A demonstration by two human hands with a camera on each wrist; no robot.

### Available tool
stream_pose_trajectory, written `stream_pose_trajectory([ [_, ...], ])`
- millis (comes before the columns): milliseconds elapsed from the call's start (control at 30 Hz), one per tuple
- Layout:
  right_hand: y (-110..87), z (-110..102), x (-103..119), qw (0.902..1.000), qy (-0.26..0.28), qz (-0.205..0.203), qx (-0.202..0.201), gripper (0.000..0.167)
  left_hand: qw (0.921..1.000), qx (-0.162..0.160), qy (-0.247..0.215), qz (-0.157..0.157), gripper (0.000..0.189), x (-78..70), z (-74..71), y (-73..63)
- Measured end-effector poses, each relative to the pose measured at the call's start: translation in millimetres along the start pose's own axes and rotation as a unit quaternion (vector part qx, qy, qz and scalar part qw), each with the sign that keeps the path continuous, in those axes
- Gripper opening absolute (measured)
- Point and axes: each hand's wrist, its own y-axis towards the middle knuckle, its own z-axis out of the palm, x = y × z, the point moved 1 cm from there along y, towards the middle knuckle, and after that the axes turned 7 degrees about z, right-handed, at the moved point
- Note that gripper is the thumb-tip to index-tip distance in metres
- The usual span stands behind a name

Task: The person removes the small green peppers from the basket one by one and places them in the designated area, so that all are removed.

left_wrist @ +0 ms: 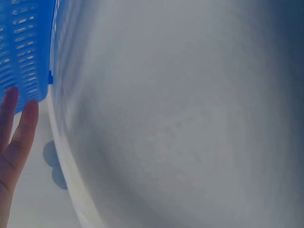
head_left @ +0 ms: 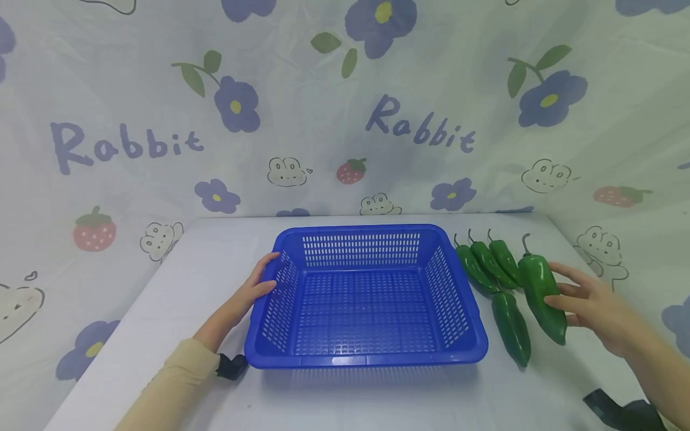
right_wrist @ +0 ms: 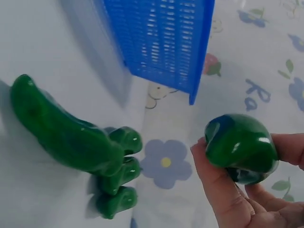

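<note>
A blue plastic basket [head_left: 366, 360] with slotted walls sits on the white table, nothing inside it. Against its left rim rests my left hand [head_left: 249, 294], fingers fairly straight; the left wrist view has two of these fingers [left_wrist: 23, 133] by the slotted wall. To the right of the basket, my right hand [head_left: 598, 305] pinches a large green pepper [head_left: 541, 293] between thumb and fingers, raised above the table. In the right wrist view that held pepper [right_wrist: 241, 145] appears end-on. Beside it lie several more green peppers [head_left: 512, 328], most in a row near the basket's right wall.
White table surface [head_left: 215, 239] surrounds the basket. Behind and at the sides hangs a pale curtain [head_left: 323, 108] printed with flowers, strawberries and rabbits. Dark straps [head_left: 622, 413] show at both wrists.
</note>
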Motion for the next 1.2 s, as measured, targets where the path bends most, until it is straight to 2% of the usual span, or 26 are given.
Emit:
stream_pose_trajectory([
  [133,-0.6,-0.3,-13.7,0.999,0.012,0.039,0.016,0.06,1.0,0.0,0.0,0.001,0.065,1.3,-0.2,0.2],
  [400,1.2,2.6,-37.1,0.9965,-0.029,0.076,0.021,0.058,1.0,-0.001,-0.001,-0.005,0.065,1.7,-0.6,0.4],
  [700,10.5,6.2,-51.2,0.9868,-0.074,0.14,0.034,0.073,1.0,-0.002,0.001,-0.006,0.065,0.0,0.2,-0.2],
  [1200,20.4,15.7,-59.6,0.9815,-0.122,0.147,-0.002,0.074,1.0,-0.005,0.004,-0.006,0.064,-1.0,1.2,0.3],
])
